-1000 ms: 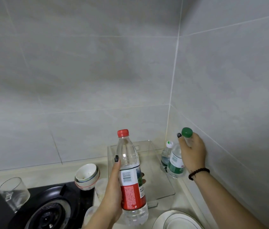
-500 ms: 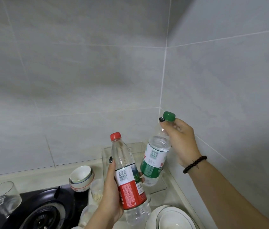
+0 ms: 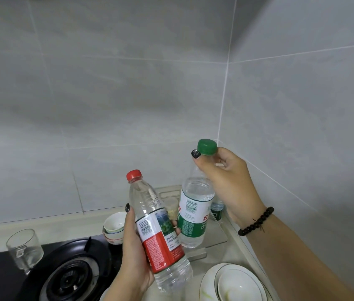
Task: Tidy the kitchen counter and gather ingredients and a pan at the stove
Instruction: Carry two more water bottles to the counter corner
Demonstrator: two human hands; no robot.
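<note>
Lifted higher since a second ago and clear of the counter corner: green-capped bottle, tilted, pinched at the neck just under the cap by curled fingers of right hand, dark bead bracelet at the wrist. Wrapped round the label of red-capped bottle: fingers of left hand, thumb up along the near side, bottle leaning left, its base low in front of the green one; whether the two bottles touch, cannot tell. Behind them on the counter: clear tray, a third small bottle standing partly hidden in the corner. Further left: stacked small bowls, gas burner, empty glass on the stove top. Bottom right: white plate and bowl.
</note>
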